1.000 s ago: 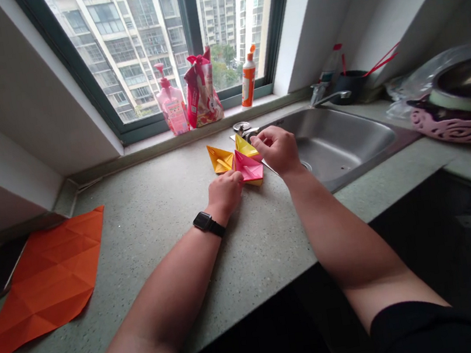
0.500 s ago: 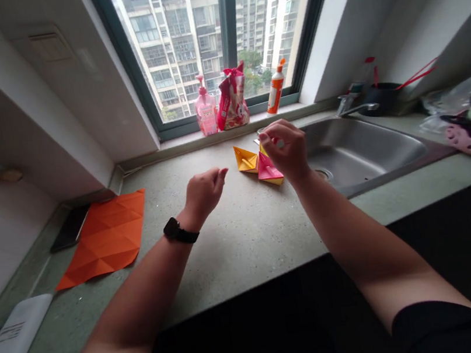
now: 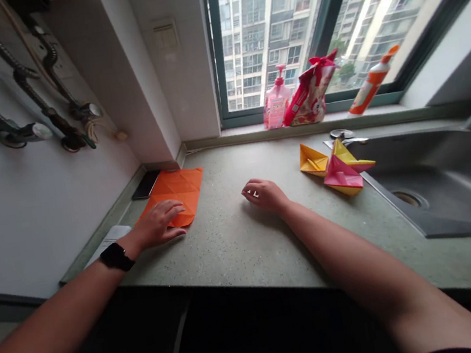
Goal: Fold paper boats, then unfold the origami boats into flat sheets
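Head view, counter under a window. Left hand (image 3: 154, 227), watch on the wrist, lies palm down, fingers extended and close together, fingertips resting on the near edge of an orange origami sheet (image 3: 179, 185); no pinch seen. The sheet lies flat on the speckled stone countertop (image 3: 229, 254), beside a dark phone (image 3: 146, 185), and shows a grid of creases. Right hand (image 3: 265, 195) rests on the countertop between the sheet and the folded shapes, fingers lightly curled together, touching no paper. A yellow paper boat (image 3: 313, 160) and a pink-and-yellow paper boat (image 3: 344, 175) sit touching, near the rim of a stainless steel sink (image 3: 441, 193).

Handling, judged: the sheet should be very light, thin and limp along its creases. Flat on stone it offers little grip, so a raised corner or edge, taken between fingertips, seems the best hold. The boats look fragile; a firm squeeze would crush them.

Hidden: the left fingers cover part of the sheet. A white item (image 3: 109, 236) under the left wrist is partly covered and cannot be identified. A metal object (image 3: 342, 134) behind the boats is too small to tell.
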### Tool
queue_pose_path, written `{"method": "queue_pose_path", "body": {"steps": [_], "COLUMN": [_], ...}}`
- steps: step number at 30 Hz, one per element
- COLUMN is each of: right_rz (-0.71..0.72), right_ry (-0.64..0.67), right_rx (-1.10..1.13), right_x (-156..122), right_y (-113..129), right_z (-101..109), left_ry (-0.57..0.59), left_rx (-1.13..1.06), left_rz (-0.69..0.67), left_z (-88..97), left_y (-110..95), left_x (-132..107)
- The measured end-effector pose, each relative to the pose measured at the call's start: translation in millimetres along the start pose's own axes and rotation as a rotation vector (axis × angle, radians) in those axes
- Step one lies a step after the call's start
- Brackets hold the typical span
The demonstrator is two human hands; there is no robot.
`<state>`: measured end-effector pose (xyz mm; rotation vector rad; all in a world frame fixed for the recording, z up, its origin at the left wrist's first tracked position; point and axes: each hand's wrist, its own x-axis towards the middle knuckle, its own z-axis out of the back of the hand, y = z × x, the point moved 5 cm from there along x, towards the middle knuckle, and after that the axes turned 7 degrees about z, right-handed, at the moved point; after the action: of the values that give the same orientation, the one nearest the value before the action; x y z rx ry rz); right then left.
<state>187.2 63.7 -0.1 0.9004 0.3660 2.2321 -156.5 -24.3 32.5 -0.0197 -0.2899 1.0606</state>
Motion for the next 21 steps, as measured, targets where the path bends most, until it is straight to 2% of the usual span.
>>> {"method": "queue_pose_path", "body": {"steps": [2, 4, 9, 14, 17, 21], "right_rz": [-0.018, -0.035, -0.056, -0.078, -0.063, -0.056], "right_ry": [-0.003, -0.014, -0.046, -0.062, -0.105, -0.188], "right_rx": [0.039, 0.077, 0.113, 0.112, 0.105, 0.117], "right_x": [-3, -5, -7, -8, -8, -8], "right_y": [-7, -10, -10, -14, -16, -23], "right_z": [-1, 5, 17, 18, 20, 23], "left_ry": [-0.023, -0.051, -0.069, -0.060, -0.062, -0.045], "left_rx": [-0.007, -0.015, 0.027, 0.008, 0.005, 0.064], "left_rz": [0.050, 0.080, 0.084, 0.041, 0.016, -0.130], "left_z": [-1.4, -5.3, -18.2, -23.9, -29.4, -47.1], "left_y": [10, 11, -8, -29, -50, -99], "left_x": [-14, -18, -4, 9, 19, 45]}}
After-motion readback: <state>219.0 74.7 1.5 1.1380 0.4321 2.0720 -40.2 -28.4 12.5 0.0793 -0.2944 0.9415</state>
